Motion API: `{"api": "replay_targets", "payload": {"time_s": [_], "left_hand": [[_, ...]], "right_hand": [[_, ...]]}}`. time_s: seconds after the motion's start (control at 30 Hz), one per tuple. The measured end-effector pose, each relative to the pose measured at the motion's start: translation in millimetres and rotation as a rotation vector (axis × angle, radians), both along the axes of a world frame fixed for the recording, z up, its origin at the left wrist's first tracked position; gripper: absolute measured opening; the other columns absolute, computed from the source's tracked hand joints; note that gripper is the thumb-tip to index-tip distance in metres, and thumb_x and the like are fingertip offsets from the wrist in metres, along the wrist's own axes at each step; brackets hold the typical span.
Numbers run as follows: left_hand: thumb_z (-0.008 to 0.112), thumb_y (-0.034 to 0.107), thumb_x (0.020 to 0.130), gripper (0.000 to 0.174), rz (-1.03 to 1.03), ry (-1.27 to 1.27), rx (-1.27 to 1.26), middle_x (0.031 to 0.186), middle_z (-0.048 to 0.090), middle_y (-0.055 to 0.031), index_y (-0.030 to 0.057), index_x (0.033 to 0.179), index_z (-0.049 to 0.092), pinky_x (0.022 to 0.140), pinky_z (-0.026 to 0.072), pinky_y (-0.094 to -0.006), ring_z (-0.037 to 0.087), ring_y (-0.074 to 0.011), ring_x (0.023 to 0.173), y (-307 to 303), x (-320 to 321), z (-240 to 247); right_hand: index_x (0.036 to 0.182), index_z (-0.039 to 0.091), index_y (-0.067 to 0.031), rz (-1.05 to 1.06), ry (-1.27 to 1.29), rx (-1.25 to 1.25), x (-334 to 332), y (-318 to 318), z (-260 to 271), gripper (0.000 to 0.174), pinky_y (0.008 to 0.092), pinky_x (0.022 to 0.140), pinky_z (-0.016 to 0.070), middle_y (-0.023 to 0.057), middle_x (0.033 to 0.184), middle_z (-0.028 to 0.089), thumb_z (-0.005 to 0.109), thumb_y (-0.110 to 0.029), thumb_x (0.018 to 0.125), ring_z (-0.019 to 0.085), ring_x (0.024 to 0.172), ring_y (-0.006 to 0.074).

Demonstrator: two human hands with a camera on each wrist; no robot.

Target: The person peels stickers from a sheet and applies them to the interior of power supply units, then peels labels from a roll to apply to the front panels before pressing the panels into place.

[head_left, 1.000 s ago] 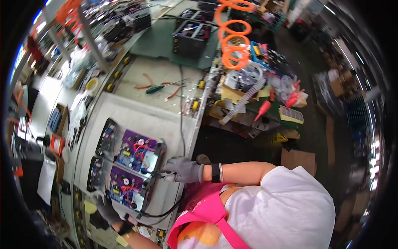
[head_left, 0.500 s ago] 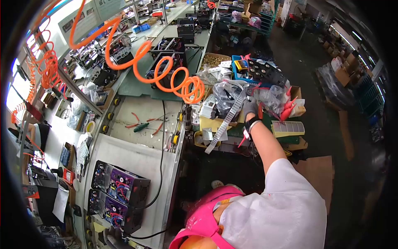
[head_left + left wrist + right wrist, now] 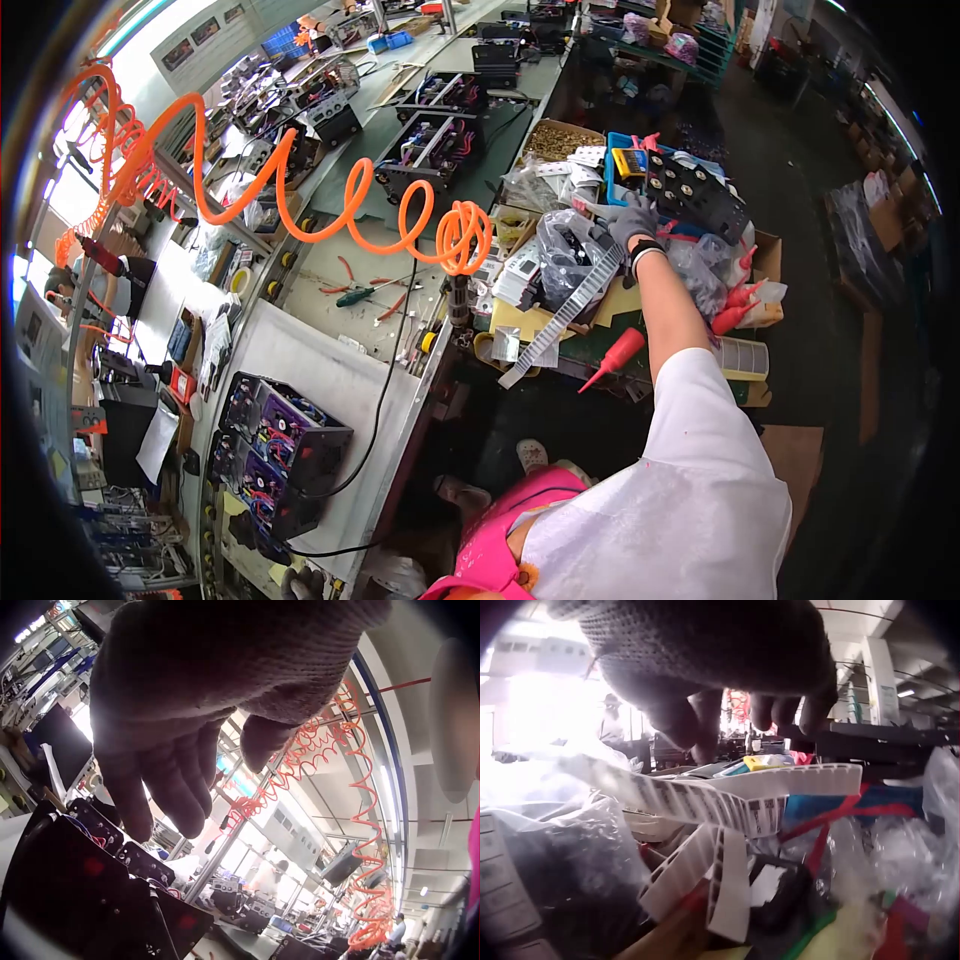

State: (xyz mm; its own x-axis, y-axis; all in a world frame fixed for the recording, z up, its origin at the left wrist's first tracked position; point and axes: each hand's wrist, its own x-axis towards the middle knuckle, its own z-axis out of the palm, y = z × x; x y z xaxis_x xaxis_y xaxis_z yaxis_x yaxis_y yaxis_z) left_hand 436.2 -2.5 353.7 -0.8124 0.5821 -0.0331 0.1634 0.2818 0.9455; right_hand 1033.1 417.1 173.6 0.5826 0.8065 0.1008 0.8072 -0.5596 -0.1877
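From my end of the feed, I see the right hand, gloved in grey, stretched out over the heap of parts to the right. In the right wrist view its fingers hang loosely bent with nothing visible between them; pale slotted strips lie just below the fingertips, and I cannot tell whether they touch. In the head view one long strip slants down and left across a clear plastic bag with dark contents. Red straps cross near the strips. Just beyond the hand I have a blue bin and a black panel with round fittings. A red squeeze bottle sits nearer the person, its tip pointing down and left.

The left hand has its gloved fingers extended and relaxed, holding nothing, near two uncovered black units. These stand side by side on the grey surface, purple boards and red and blue wires showing. A black cable curves beside them. Farther up I make out a green-handled screwdriver beside orange-handled pliers. An orange coiled hose hangs above.
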Motion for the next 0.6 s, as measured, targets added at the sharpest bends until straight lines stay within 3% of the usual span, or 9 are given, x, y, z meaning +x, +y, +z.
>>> {"api": "replay_targets", "payload": {"time_s": [0.07,0.13,0.2,0.23,0.27,0.37,0.5,0.57,0.6], "left_hand": [[0.052,0.019,0.093,0.028,-0.012,-0.037,-0.003,0.104,0.063,-0.0130,-0.0019,0.111,0.057,0.079,0.0515,-0.0312,0.062,-0.0218,0.092,4,13,6],[0.053,0.019,0.092,0.028,-0.011,-0.038,-0.013,0.101,0.063,-0.0130,-0.0016,0.112,0.056,0.077,0.0515,-0.0317,0.063,-0.0215,0.088,1,16,2],[0.053,0.019,0.093,0.028,-0.045,-0.003,-0.023,0.099,0.064,-0.0132,-0.0014,0.112,0.056,0.076,0.0516,-0.0321,0.063,-0.0216,0.086,-2,16,-3],[0.052,0.020,0.093,0.029,-0.081,-0.011,-0.051,0.099,0.063,-0.0143,-0.0013,0.112,0.056,0.076,0.0513,-0.0316,0.063,-0.0220,0.087,-3,17,-1],[0.052,0.020,0.093,0.029,-0.080,-0.018,-0.059,0.099,0.063,-0.0146,-0.0014,0.112,0.056,0.077,0.0508,-0.0318,0.063,-0.0223,0.088,-3,18,0],[0.052,0.020,0.093,0.030,-0.107,-0.037,-0.077,0.101,0.063,-0.0157,-0.0020,0.112,0.055,0.080,0.0492,-0.0324,0.062,-0.0234,0.090,-2,19,4],[0.051,0.019,0.093,0.029,-0.225,-0.050,-0.032,0.101,0.063,-0.0167,-0.0031,0.112,0.055,0.083,0.0472,-0.0341,0.062,-0.0245,0.091,8,14,0],[0.050,0.015,0.093,0.027,-0.330,-0.077,0.019,0.101,0.063,-0.0170,-0.0037,0.111,0.055,0.084,0.0471,-0.0341,0.062,-0.0242,0.091,16,16,1],[0.050,0.012,0.093,0.025,-0.370,-0.103,0.029,0.101,0.063,-0.0158,-0.0039,0.111,0.055,0.084,0.0472,-0.0328,0.061,-0.0225,0.091,21,15,-5]], "right_hand": [[0.116,0.062,-0.0235,0.131,-0.041,-0.296,-10,5,22,0.039,0.0432,0.109,0.0244,0.0101,0.145,0.032,0.058,-0.031,0.078,0.022,0.136,0.0308],[0.125,0.055,-0.0325,0.158,-0.014,-0.452,10,31,-11,0.044,0.0503,0.111,0.0150,0.0081,0.151,0.020,0.055,-0.031,0.081,0.008,0.140,0.0314],[0.135,0.044,-0.0175,0.210,0.062,-0.449,-11,18,16,0.050,0.0545,0.110,0.0105,0.0012,0.152,0.016,0.044,-0.024,0.085,0.005,0.141,0.0301],[0.139,0.037,-0.0166,0.181,0.053,-0.544,-12,22,18,0.054,0.0557,0.110,0.0084,-0.0003,0.153,0.011,0.042,-0.023,0.086,0.001,0.141,0.0308],[0.133,0.044,-0.0135,0.197,0.051,-0.508,-11,21,14,0.048,0.0553,0.110,0.0098,0.0038,0.150,0.022,0.045,-0.020,0.085,0.008,0.141,0.0287],[0.114,0.055,-0.0093,0.268,-0.035,-0.226,11,25,-17,0.033,0.0485,0.100,0.0324,0.0139,0.123,0.052,0.051,-0.016,0.082,0.043,0.121,0.0319],[0.086,0.066,-0.0068,0.292,-0.011,0.418,14,2,-1,0.014,0.0379,0.074,0.0497,0.0132,0.094,0.062,0.060,-0.007,0.074,0.061,0.087,0.0308],[0.082,0.067,-0.0049,0.359,0.022,0.852,-13,-32,46,0.013,0.0345,0.071,0.0492,0.0106,0.085,0.060,0.063,0.000,0.070,0.061,0.077,0.0268],[0.084,0.068,-0.0059,0.345,0.083,0.924,-29,-49,70,0.012,0.0346,0.074,0.0484,0.0108,0.087,0.061,0.063,-0.005,0.073,0.060,0.081,0.0279]]}}
